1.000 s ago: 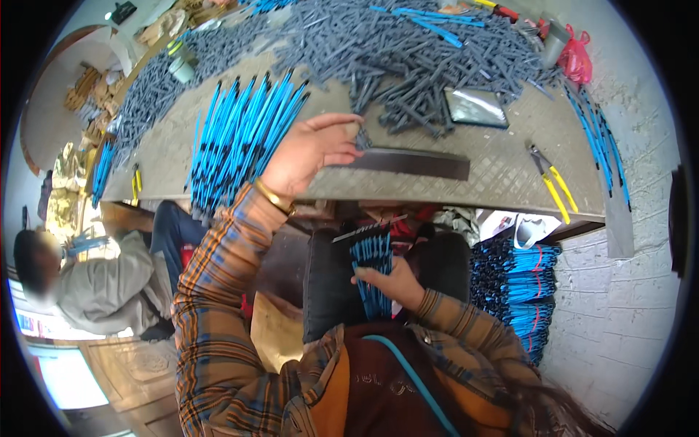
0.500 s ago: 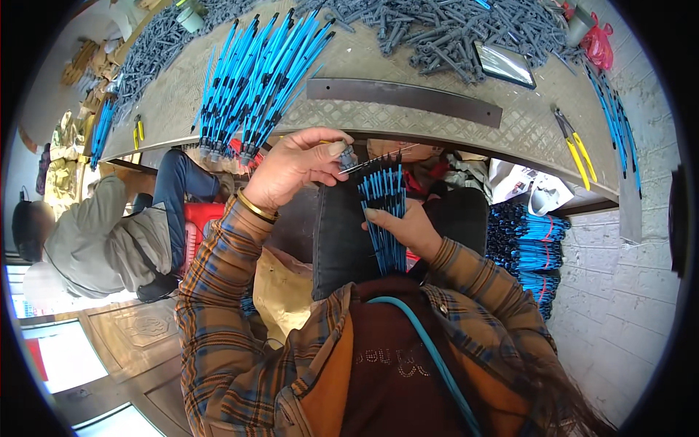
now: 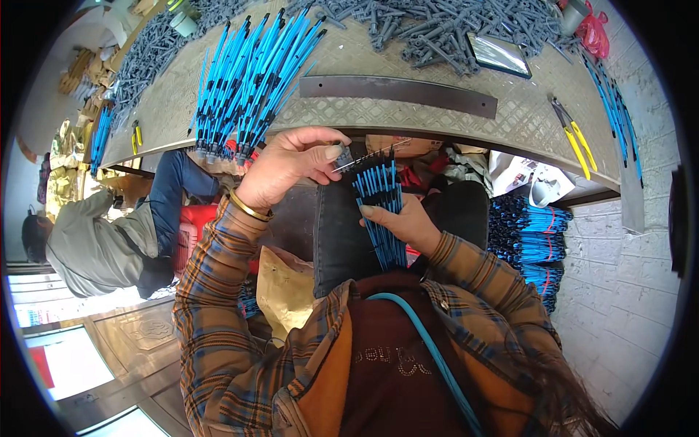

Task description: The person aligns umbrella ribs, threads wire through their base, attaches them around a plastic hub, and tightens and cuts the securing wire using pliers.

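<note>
My left hand (image 3: pixel 300 166), with a gold bangle at its wrist, pinches a small grey plastic piece (image 3: pixel 345 155) between thumb and fingers. Thin shiny metal prongs show beside this piece and point toward the bundle. My right hand (image 3: pixel 405 226) is closed around a bundle of thin blue rods with black tips (image 3: pixel 380 191), held over my lap with the black ends up. The left fingers are just left of the bundle's top end. Whether the grey piece touches a rod, I cannot tell.
On the table (image 3: pixel 349 60) lie a fan of blue rods (image 3: pixel 251 80), heaps of grey plastic parts (image 3: pixel 429 29), a dark metal bar (image 3: pixel 397 93) and yellow-handled pliers (image 3: pixel 575 138). Bound blue bundles (image 3: pixel 539 237) are stacked at right. A co-worker (image 3: pixel 105 240) sits at left.
The grey piece in my left hand and the top of the rod bundle have shifted slightly. Both hands keep their grip. The whole view has moved a little.
</note>
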A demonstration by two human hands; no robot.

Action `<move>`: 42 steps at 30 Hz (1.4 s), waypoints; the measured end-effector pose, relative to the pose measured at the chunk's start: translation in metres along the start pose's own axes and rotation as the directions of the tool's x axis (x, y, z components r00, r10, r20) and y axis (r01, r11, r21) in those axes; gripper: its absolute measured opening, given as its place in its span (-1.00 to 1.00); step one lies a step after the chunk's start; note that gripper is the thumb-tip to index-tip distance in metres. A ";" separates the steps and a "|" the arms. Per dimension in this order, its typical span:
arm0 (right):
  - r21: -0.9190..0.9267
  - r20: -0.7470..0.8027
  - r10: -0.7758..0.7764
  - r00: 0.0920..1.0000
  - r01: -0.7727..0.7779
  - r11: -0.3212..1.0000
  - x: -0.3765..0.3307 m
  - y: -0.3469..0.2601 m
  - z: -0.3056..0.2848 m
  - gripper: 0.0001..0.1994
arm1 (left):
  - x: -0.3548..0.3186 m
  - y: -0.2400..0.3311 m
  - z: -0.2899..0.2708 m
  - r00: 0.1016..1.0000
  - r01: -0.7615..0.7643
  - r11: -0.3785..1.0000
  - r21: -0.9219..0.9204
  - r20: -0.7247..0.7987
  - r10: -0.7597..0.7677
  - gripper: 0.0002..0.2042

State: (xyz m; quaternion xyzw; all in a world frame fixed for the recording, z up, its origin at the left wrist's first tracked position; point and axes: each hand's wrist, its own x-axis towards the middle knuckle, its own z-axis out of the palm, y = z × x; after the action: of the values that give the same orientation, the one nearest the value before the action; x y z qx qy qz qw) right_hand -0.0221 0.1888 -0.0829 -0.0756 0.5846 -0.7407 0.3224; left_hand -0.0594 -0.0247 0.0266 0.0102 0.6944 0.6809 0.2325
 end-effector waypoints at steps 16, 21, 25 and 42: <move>-0.021 -0.052 -0.041 0.998 0.040 0.999 -0.006 0.001 0.005 -0.69 | -0.014 -0.010 0.035 0.960 -0.228 0.961 0.155 -0.130 0.248 -0.63; -0.016 -0.049 -0.105 0.993 0.104 0.994 -0.008 -0.001 0.005 -0.71 | -0.013 -0.005 0.037 0.973 -0.202 0.977 0.074 -0.100 0.209 -0.64; 0.005 -0.009 -0.052 0.999 0.052 0.999 -0.007 -0.005 0.001 -0.68 | -0.012 -0.004 0.033 0.981 -0.187 0.982 0.023 -0.051 0.188 -0.65; -0.007 0.129 0.054 0.990 -0.053 0.999 0.000 -0.003 -0.011 -0.58 | -0.010 -0.029 0.042 0.941 -0.317 0.948 0.029 -0.118 0.318 -0.63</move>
State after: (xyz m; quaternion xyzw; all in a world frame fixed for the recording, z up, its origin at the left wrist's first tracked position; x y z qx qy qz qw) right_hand -0.0289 0.1985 -0.0836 -0.1082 0.5655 -0.7243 0.3793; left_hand -0.0278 0.0094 0.0037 0.0817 0.6997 0.7055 0.0773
